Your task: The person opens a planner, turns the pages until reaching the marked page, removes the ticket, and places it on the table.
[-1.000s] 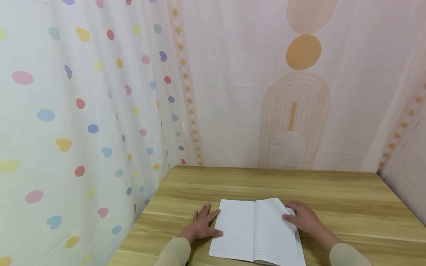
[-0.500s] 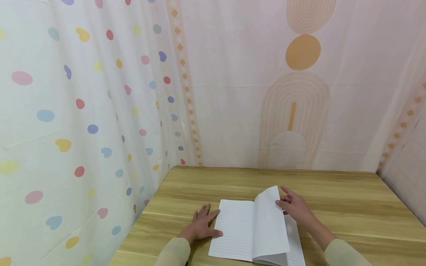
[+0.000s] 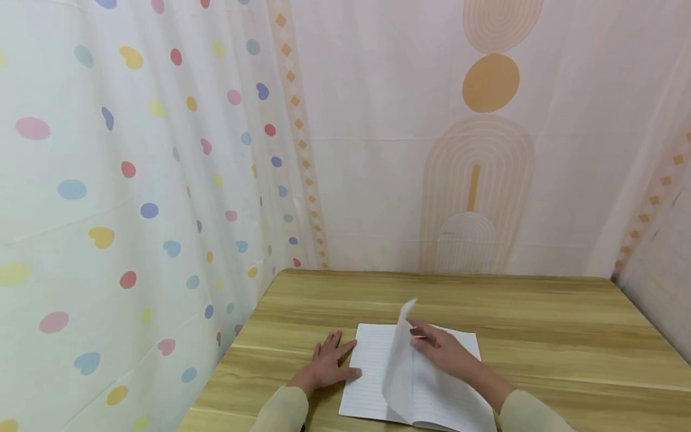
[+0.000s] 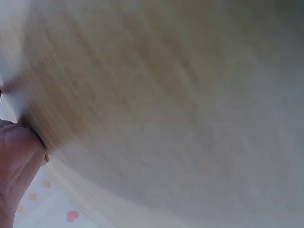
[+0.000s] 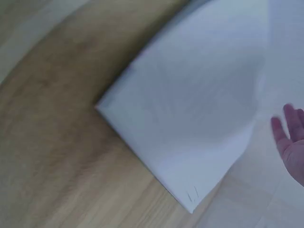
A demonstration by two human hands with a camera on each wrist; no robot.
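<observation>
An open notebook (image 3: 456,393) with lined white pages lies on the wooden table. One page (image 3: 398,369) stands nearly upright near the spine, its top bent over to the left. Just right of this page is my right hand (image 3: 447,355), fingers extended toward it; the right wrist view shows the same hand (image 5: 295,147) with fingers apart. Flat on the table at the notebook's left side rests my left hand (image 3: 326,367), fingers spread and thumb on the left page's edge. In the left wrist view only part of the left hand (image 4: 19,156) shows.
The wooden tabletop (image 3: 567,336) extends behind and to the right of the notebook. A curtain with coloured dots (image 3: 162,198) hangs along the left, and a pale patterned cloth (image 3: 372,180) hangs behind the table's far edge.
My right hand has lifted the page from the notebook's right side and swung it left past upright. The left hand has stayed in place.
</observation>
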